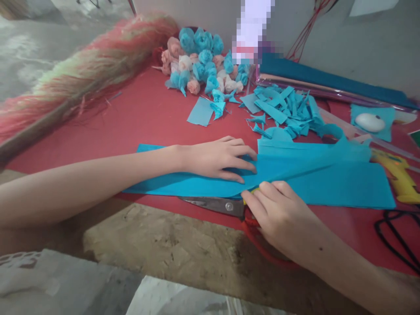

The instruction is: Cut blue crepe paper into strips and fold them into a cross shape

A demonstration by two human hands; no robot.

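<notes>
A long folded strip of blue crepe paper [341, 188] lies along the front of the red tabletop. On its left part my left hand [226, 157] rests palm down, fingers spread, pressing it flat. My right hand [275, 214] is closed around the red and yellow handles of the scissors [226, 205]. The dark blades point left along the near edge of the paper; part of them is hidden under it. Above my right hand, a loose flap of the paper is lifted and slants to the upper right.
Behind the paper lie blue scraps [285, 109] and a bunch of blue and pink paper roses [203, 61]. A pink feathery broom [88, 65] spans the left side. To the right are a yellow glue gun [398, 175], its black cord [393, 232] and a white oval object [370, 122].
</notes>
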